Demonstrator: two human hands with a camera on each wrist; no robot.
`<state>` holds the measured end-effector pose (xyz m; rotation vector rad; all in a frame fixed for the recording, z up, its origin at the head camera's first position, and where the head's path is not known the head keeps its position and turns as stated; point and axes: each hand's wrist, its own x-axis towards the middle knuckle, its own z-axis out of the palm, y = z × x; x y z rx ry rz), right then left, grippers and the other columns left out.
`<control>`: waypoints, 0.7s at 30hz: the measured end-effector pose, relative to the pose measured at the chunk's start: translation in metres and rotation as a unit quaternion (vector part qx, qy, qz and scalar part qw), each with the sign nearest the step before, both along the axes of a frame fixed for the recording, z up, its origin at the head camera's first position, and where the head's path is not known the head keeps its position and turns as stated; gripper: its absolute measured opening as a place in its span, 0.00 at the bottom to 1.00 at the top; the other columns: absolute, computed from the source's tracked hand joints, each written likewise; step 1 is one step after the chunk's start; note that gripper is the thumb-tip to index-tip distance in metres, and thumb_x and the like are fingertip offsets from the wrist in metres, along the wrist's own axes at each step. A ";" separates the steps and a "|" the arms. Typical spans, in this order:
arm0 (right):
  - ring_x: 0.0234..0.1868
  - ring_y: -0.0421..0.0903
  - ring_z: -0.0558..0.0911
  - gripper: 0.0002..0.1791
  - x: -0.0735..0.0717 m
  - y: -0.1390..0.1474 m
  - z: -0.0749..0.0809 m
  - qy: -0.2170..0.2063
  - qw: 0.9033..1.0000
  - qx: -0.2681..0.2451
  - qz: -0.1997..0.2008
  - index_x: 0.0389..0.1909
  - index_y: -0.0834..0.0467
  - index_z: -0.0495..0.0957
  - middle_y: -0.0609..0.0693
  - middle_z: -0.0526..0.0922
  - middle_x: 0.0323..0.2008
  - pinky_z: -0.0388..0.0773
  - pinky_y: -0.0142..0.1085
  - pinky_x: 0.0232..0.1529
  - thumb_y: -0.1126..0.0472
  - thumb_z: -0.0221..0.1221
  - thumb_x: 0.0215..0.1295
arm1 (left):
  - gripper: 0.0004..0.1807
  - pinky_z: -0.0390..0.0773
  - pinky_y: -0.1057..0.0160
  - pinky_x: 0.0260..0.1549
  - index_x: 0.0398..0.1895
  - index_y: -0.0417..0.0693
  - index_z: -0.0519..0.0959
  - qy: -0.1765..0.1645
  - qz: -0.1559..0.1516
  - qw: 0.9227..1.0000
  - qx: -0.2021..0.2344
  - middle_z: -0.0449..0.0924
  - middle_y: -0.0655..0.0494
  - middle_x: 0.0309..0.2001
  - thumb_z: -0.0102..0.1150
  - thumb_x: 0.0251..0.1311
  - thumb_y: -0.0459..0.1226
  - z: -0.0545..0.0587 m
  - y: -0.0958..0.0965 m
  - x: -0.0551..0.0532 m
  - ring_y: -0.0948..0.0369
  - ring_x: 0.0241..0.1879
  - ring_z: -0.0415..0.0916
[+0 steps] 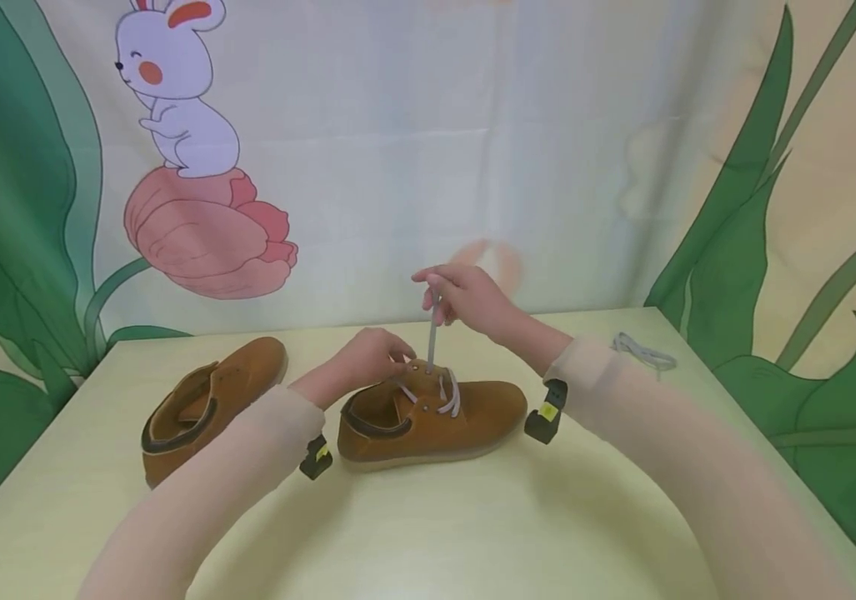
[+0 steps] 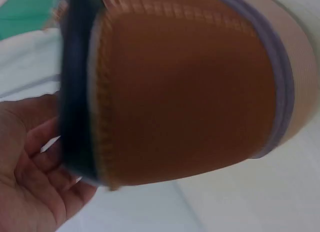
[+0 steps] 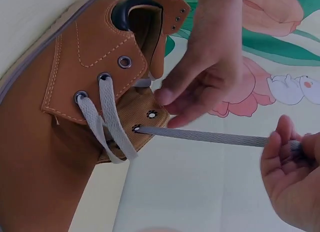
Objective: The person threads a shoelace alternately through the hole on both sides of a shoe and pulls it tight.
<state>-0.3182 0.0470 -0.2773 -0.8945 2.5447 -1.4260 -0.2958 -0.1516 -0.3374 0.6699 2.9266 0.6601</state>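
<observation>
A brown lace-up shoe (image 1: 491, 417) lies on the table with its toe to the right. My left hand (image 1: 371, 354) pinches the edge of its far eyelet flap (image 3: 155, 104) between thumb and fingers. Above the shoe, my right hand (image 1: 473, 296) grips a grey shoelace (image 3: 210, 137), which runs taut out of an eyelet in that flap. Two loops of the lace cross to the near flap (image 3: 120, 64), whose top eyelet (image 3: 125, 61) has no lace through it. The left wrist view shows the shoe's heel (image 2: 185, 91), blurred, beside the left fingers.
A second brown shoe (image 1: 247, 371) stands at the left, partly behind my left sleeve (image 1: 240, 467). A bundled grey shoelace (image 1: 645, 352) lies near the table's back right corner. Behind the table hangs a printed curtain (image 1: 367, 167).
</observation>
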 end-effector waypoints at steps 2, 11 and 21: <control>0.27 0.44 0.79 0.21 0.003 0.002 -0.002 -0.037 0.999 0.003 0.007 0.68 0.63 0.74 0.52 0.79 0.32 0.80 0.31 0.38 0.61 0.43 0.83 | 0.15 0.85 0.59 0.40 0.53 0.35 0.84 0.010 0.003 1.000 0.009 0.90 0.42 0.43 0.62 0.66 0.33 0.003 0.000 0.010 0.52 0.42 0.86; 0.31 0.47 0.79 0.16 0.018 0.013 -0.014 0.091 0.977 0.178 0.076 0.60 0.62 0.74 0.56 0.83 0.35 0.73 0.33 0.37 0.70 0.45 0.79 | 0.07 0.77 0.66 0.35 0.39 0.43 0.89 0.002 -0.027 0.999 0.033 0.90 0.53 0.34 0.66 0.65 0.37 0.005 0.000 0.046 0.64 0.32 0.77; 0.39 0.44 0.83 0.07 0.024 0.011 -0.052 0.181 0.939 0.255 0.147 0.39 0.60 0.84 0.53 0.90 0.39 0.80 0.36 0.49 0.67 0.57 0.73 | 0.05 0.83 0.62 0.43 0.39 0.39 0.88 0.014 -0.035 0.998 0.052 0.91 0.50 0.36 0.66 0.64 0.31 -0.014 0.007 0.056 0.60 0.38 0.85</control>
